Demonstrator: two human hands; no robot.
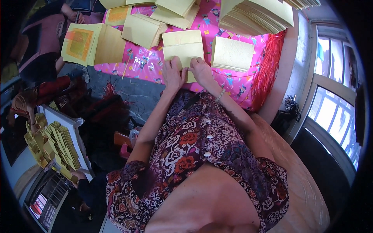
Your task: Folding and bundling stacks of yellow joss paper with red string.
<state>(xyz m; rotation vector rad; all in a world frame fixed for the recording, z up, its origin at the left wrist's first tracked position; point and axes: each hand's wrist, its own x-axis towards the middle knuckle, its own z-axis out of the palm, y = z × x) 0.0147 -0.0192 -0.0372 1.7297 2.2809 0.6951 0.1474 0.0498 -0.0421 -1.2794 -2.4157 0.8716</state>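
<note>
Head view, looking straight down: the left hand (pixel 174 73) and right hand (pixel 201 72) are both on a pale yellow paper piece (pixel 182 52) lying on a shiny pink tablecloth (pixel 143 64), right in front of the person. Fingers are partly bent over the paper, one hand toward each side, and the thumbs come close together near the middle. As for grip, neither hand is spread wide, but I honestly can't tell if they're pinching the paper or just pressing on it. A crease or edge runs across it just beyond the fingers, and a bit of yellow pokes out nearer the body, below the thumbs.

Just right of it sits a folded yellow stack (pixel 233 53), and a much thicker paper pile (pixel 256 17) is farther back on that side. Off to the left there's a bundle with an orange square (pixel 79 44) on its top sheet. Red stringy fringe (pixel 268 70) hangs by the table's right side, and a beaded bracelet (pixel 220 95) is on the right wrist. Another person (pixel 42 39) is at upper left.
</note>
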